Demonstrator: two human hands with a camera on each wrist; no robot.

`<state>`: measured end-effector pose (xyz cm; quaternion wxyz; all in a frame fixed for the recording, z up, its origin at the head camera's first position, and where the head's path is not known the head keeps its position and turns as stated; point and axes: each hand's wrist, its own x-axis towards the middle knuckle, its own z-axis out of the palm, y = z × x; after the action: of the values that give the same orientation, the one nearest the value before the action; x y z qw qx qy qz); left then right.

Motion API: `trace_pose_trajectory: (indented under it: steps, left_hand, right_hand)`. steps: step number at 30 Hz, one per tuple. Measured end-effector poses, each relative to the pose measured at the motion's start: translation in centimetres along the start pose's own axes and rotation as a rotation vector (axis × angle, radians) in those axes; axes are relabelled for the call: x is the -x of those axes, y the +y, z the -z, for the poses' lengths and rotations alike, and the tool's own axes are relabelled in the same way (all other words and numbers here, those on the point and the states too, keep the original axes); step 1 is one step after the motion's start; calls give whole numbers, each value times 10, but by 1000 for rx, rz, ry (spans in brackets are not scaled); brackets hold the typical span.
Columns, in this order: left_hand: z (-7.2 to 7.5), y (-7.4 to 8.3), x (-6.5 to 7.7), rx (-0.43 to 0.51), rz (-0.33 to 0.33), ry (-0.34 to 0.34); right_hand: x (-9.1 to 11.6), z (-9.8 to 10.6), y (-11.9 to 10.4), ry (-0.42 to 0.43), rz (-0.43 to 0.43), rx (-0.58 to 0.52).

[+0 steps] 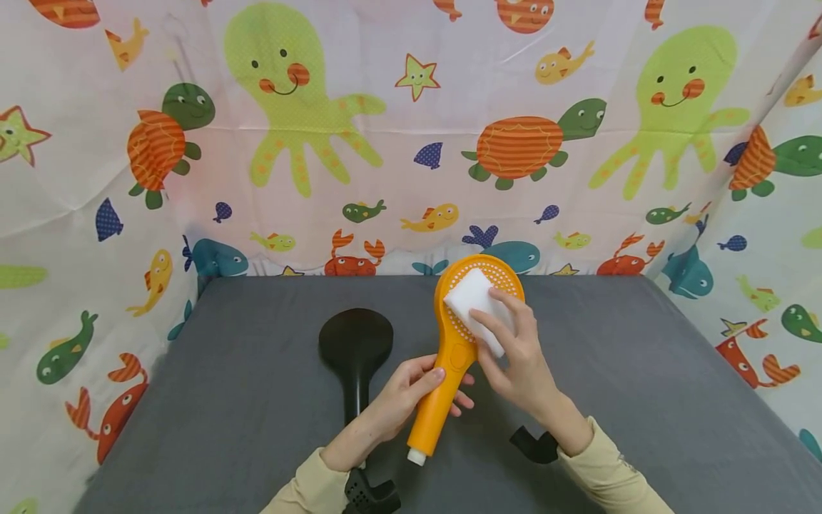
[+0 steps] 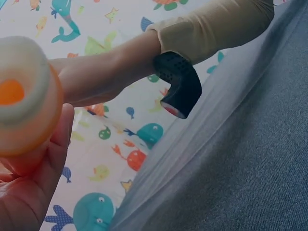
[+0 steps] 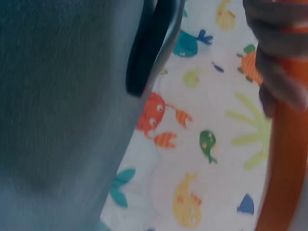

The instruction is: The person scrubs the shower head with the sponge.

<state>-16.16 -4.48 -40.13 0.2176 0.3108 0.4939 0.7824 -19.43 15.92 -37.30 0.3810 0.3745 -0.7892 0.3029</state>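
Note:
An orange shower head [image 1: 435, 410] is held up over the table, tilted, with its dotted spray face toward the head camera. My left hand [image 1: 399, 396] grips its handle from the left, thumb in front and fingertips showing on the other side. The white threaded end [image 2: 36, 110] of the handle looms close in the left wrist view. Against the spray face, my right hand [image 1: 521, 357] holds a white sponge block [image 1: 472, 294] under its fingers. The sponge covers much of the face's middle and lower right. In the right wrist view the orange edge [image 3: 284, 168] and left-hand fingers [image 3: 279, 43] show.
A black shower head [image 1: 355, 339] lies on the grey table [image 1: 257, 343] left of the orange one, its handle partly behind my left wrist. Black camera mounts [image 1: 536, 444] sit at both wrists. A sea-animal patterned curtain [image 1: 411, 178] stands behind and at the sides.

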Motion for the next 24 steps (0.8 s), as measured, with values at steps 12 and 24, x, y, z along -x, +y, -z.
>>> trace_pose_trajectory:
  steps: [12,24]
  left_hand:
    - [-1,0,0,26,-17,8]
    - [1,0,1,81,-27,27]
  right_hand:
    - [-1,9,20,147,-175,82]
    - [9,8,15,54,-75,72]
